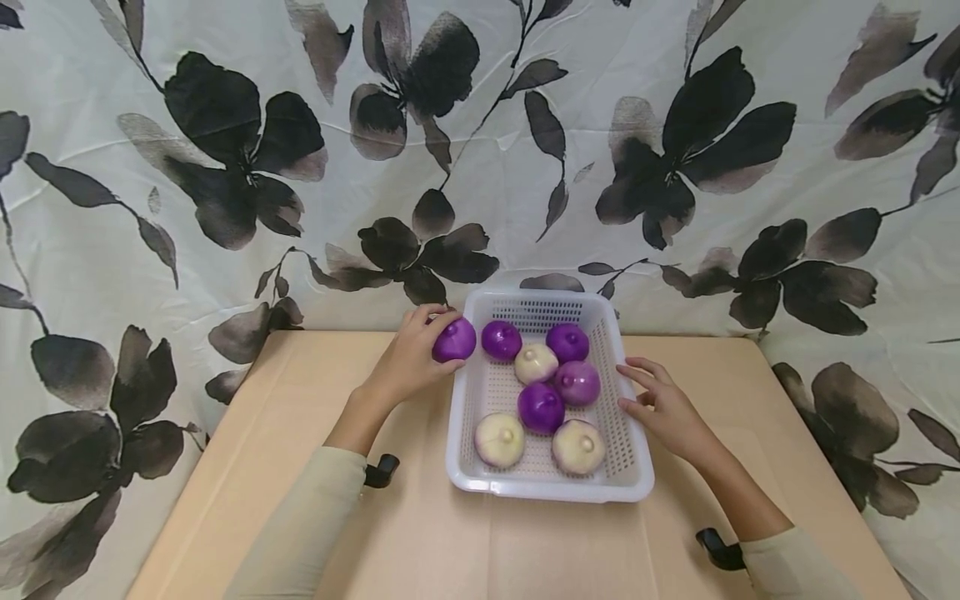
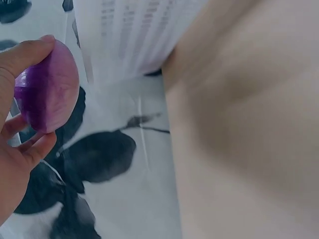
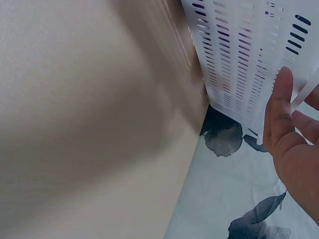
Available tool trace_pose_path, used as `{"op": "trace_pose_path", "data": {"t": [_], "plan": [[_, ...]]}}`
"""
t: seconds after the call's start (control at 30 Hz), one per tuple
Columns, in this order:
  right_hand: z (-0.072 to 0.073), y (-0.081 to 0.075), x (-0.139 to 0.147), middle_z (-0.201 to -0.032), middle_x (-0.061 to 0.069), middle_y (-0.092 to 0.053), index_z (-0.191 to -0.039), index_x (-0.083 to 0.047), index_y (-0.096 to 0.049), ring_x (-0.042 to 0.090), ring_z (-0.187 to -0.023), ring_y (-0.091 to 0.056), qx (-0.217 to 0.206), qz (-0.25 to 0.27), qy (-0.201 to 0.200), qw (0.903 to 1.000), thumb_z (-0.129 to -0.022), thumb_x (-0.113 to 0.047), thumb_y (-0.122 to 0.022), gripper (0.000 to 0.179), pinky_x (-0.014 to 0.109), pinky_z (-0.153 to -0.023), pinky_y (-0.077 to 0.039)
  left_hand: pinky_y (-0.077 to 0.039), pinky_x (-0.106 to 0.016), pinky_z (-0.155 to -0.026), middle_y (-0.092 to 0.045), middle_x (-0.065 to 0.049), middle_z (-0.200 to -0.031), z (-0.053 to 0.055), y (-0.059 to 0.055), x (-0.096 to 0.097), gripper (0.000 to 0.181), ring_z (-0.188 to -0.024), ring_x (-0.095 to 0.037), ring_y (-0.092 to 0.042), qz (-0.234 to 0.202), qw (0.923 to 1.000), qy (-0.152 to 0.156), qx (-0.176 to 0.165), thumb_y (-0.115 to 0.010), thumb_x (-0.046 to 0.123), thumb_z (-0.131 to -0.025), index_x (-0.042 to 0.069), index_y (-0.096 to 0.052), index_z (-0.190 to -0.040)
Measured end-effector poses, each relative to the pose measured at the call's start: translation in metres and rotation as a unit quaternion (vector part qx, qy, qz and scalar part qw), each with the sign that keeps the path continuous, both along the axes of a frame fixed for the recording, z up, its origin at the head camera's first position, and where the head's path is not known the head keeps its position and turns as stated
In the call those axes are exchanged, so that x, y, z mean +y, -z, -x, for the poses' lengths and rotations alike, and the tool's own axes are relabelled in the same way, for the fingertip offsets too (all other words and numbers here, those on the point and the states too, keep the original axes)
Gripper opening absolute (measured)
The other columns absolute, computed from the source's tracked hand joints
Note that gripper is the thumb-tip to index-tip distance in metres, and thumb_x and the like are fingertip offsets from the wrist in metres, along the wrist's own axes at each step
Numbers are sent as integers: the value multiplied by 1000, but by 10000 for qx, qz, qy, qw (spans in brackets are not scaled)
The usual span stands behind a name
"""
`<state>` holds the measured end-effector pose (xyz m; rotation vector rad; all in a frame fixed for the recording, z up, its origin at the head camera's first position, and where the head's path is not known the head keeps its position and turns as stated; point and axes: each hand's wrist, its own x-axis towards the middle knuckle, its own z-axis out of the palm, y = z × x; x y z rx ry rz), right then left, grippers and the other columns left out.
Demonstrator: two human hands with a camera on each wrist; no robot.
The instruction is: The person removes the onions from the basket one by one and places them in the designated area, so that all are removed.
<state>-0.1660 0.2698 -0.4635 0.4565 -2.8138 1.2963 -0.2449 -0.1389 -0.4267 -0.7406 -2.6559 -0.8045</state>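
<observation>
Onions are sitting in a white perforated basket, seven of them, while the left hand is holding an eighth, a purple onion, beside the far part of the basket's left wall. Its thumb is pressing on the near side and its other fingers are curving round the far side. The left wrist view is showing this onion's pale pinkish flank. Whether it is touching the basket rim is hard to tell, as the head view is looking down from above and the two are overlapping there.

The right hand is pinching the basket's right rim between its digits, one of them lying against the outer wall in the right wrist view.

Inside the basket, two deep purple onions are lying at the far end, left and right. A pale onion is resting a little nearer, between them; a lighter purple onion is lying to its right, and another deep purple one is sitting nearer still. Two more pale ones are occupying the near end, left and right.

The basket is standing on a light tan table. Beyond it, a white cloth is showing dark flowers. Light sleeves are covering both forearms, and black bands are sticking out near both wrists.
</observation>
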Motion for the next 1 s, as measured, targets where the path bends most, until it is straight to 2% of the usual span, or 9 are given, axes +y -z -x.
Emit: {"op": "trace_pose_path", "data": {"t": [0.3,0.5,0.8,1.0], "plan": [[1,-2,-1,-157,29,-32,-147,11,-47,24,-85,-70,8,-1,46,10000,-97,0,-68,55,20,-68,-59,-49,-58,-105,-54,-15,-137,14,24,-28,73,-131,-37,-47,-429,9976,-458,-277,-92,29,-76,13,-62,-140],[0,0,-1,-157,30,-31,-147,12,-46,23,-85,-70,-39,44,23,10000,-97,1,-67,55,20,-67,-59,-47,-62,-105,-53,-19,-136,21,38,-43,70,-129,-41,-46,-594,9936,-806,-529,-92,27,-76,10,-63,-138],[1,5,1,-159,29,-29,-149,10,-44,25,-86,-70,-137,-4,43,9999,-97,2,-66,57,22,-69,-60,-45,-63,-108,-52,-26,-135,31,63,-55,70,-128,-45,-48,-554,9912,-891,-810,-91,19,-77,2,-60,-138],[1,6,2,-159,29,-29,-149,10,-45,25,-86,-70,-139,22,79,9999,-97,2,-66,57,23,-69,-60,-43,-63,-111,-50,-25,-140,38,75,-53,71,-133,-45,-46,-600,9871,-851,-1217,-89,14,-79,4,-57,-142]]}}
